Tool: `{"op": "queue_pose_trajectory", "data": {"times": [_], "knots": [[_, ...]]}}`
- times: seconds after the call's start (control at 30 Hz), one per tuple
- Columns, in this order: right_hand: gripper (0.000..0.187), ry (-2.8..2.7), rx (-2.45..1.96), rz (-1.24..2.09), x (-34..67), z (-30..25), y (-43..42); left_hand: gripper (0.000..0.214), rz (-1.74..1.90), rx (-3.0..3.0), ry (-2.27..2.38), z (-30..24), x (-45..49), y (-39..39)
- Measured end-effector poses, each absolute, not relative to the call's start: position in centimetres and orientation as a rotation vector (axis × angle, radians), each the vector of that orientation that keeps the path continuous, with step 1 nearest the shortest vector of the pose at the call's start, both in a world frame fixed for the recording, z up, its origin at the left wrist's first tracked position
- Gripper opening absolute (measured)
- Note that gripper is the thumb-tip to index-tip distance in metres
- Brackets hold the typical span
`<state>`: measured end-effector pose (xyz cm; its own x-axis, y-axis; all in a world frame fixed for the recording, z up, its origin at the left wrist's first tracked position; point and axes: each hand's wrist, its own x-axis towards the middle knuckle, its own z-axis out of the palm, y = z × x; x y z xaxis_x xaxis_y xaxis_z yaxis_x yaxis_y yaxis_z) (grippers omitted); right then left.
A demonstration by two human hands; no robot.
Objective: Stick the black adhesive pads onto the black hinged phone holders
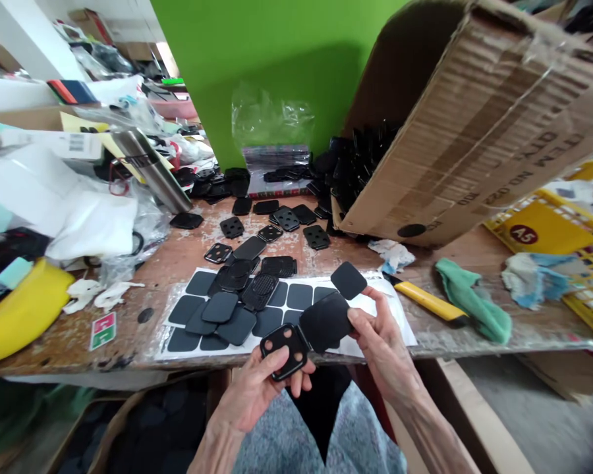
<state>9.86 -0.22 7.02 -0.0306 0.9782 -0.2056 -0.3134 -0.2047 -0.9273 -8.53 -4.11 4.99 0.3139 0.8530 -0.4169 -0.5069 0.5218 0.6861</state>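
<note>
Near the table's front edge, my left hand (264,382) grips a black plastic hinged case (278,339), its thumb over the half with round holes. The case lies unfolded; its flat black half (323,322) reaches to the right. My right hand (383,339) has its thumb on that half's right edge, and its fingers hold a dark rounded-square pad (348,280) just beyond. Under and behind the hands lies a white sheet (175,332) bearing rows of similar dark pads. Loose pads (220,307) and a case with a textured face (259,291) are heaped on it.
A tilted cardboard box (474,145) full of black parts stands at the back right. A yellow cutter (429,299), a green cloth (474,303) and a yellow basket (538,220) lie right. Leftward are a steel flask (151,168) and a yellow object (24,313).
</note>
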Motion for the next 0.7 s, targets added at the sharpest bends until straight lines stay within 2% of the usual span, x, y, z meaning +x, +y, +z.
{"op": "queue_pose_trajectory", "data": {"times": [0.13, 0.23, 0.33, 0.37, 0.43, 0.5, 0.6, 0.7], "knots": [[0.047, -0.865, -1.150, 1.408, 9.5, 6.4, -0.6, 0.025, 0.929, 0.457, 0.862, 4.5, -8.7, -4.1], [0.047, -0.864, -1.192, 1.369, 9.2, 6.3, -0.9, 0.026, 0.929, 0.595, 1.049, 5.3, -9.1, -3.6], [0.047, -0.902, -1.195, 1.395, 8.9, 6.4, -1.4, 0.053, 0.985, 0.990, 1.416, 6.8, -9.0, -3.3], [0.047, -0.931, -1.202, 1.416, 8.7, 6.4, -1.7, 0.056, 0.964, 1.154, 1.508, 7.2, -8.7, -3.2], [0.048, -0.993, -1.241, 1.455, 8.4, 6.5, -2.1, 0.046, 0.841, 1.398, 1.584, 7.5, -8.3, -2.9], [0.051, -1.013, -1.274, 1.477, 8.4, 6.5, -2.3, 0.031, 0.723, 1.397, 1.538, 7.3, -8.2, -2.5], [0.051, -0.972, -1.225, 1.468, 8.7, 6.4, -2.1, 0.046, 0.726, 1.072, 1.419, 6.7, -8.9, -1.8], [0.048, -0.959, -1.193, 1.443, 8.9, 6.4, -1.7, 0.041, 0.758, 0.976, 1.324, 6.8, -9.5, -1.7]]}}
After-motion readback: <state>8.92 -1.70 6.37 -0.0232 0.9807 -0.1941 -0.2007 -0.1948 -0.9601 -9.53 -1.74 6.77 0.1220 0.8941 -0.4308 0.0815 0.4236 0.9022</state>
